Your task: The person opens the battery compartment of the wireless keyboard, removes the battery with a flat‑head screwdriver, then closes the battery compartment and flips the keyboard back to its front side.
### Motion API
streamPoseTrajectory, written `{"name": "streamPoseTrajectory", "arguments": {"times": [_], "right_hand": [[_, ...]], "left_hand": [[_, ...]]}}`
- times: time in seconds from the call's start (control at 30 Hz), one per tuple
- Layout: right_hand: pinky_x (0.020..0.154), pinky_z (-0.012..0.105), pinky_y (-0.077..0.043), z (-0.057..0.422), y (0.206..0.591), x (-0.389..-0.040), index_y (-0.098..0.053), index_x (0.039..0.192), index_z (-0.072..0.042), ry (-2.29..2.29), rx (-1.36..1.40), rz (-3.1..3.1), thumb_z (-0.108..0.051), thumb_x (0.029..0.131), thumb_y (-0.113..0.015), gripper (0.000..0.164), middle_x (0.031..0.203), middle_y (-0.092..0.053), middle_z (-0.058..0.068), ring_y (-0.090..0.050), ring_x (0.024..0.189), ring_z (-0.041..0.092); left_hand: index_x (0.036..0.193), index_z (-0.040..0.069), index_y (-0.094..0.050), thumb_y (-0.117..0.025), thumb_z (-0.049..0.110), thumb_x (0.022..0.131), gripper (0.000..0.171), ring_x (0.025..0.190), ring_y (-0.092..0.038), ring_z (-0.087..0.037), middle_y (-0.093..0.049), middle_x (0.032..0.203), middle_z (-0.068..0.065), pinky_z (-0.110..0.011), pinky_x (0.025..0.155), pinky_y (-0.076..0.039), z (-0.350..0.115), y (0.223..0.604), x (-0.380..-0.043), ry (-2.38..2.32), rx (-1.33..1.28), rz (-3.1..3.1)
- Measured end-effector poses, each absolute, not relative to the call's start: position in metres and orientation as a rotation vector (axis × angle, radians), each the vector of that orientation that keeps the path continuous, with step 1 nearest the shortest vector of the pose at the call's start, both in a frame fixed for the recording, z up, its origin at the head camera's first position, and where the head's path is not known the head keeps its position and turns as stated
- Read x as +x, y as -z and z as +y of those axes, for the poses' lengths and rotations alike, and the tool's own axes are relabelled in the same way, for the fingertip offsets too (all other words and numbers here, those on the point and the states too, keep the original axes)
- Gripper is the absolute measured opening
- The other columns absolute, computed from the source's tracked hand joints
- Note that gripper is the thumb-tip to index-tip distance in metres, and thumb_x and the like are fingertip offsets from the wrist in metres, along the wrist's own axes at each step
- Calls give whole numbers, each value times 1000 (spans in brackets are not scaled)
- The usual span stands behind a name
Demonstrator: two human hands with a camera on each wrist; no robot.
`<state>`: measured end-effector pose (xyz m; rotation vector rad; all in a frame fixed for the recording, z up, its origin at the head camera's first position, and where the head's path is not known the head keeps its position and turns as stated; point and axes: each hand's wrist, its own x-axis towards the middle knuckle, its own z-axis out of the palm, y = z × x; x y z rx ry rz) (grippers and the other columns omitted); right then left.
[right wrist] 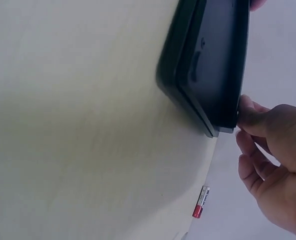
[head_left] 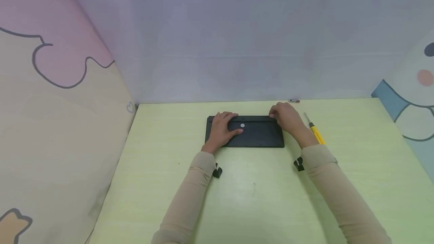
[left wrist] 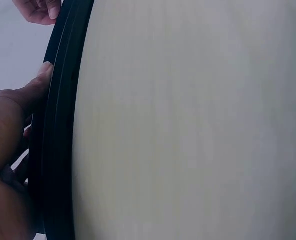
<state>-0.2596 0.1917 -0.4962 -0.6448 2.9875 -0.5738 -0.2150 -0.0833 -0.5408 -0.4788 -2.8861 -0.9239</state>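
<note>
A black keyboard (head_left: 257, 134) lies face down on the table, a white round sticker on its underside. My left hand (head_left: 222, 128) grips its left part, fingers bent at the far edge and thumb across the underside. At the far right corner is my right hand (head_left: 286, 117). In the right wrist view, the thumb and forefinger of this right hand (right wrist: 280, 155) pinch the keyboard's raised rear edge (right wrist: 242, 65); the exact contact is partly hidden. The left wrist view shows the left thumb (left wrist: 41, 75) against the keyboard's side (left wrist: 60, 135).
To the right of the right hand lies a screwdriver (head_left: 317, 133) with a yellow handle. A small battery (head_left: 294, 101) sits at the table's back edge, near the wall (head_left: 257, 48). The pale yellow table (head_left: 251, 206) extends toward me.
</note>
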Motion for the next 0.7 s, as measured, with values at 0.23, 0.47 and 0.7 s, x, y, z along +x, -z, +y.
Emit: {"name": "streamPoseTrajectory", "arguments": {"times": [0.23,0.47,0.7], "right_hand": [[88,51,-55,195,503,-255,-74,105,1,645,-678,2999,-8,100,-63,15,96,-69,18,-63,90,35],[88,51,-54,197,508,-254,-73,106,1,683,-702,3024,-9,101,-63,15,98,-68,19,-62,93,36],[86,49,-53,201,505,-250,-73,106,1,727,-703,3026,-10,101,-63,16,98,-67,18,-61,92,34]], "left_hand": [[145,18,-57,-78,44,89,65,140,-51,-29,-60,142,-8,-49,132,-22,-83,538,-215,846,-498,-2914],[146,18,-56,-77,46,89,66,138,-50,-30,-58,143,-8,-54,125,-31,-83,534,-216,812,-496,-2947],[147,20,-54,-75,48,91,67,137,-49,-31,-56,145,-7,-56,121,-34,-83,530,-216,790,-497,-2992]]}}
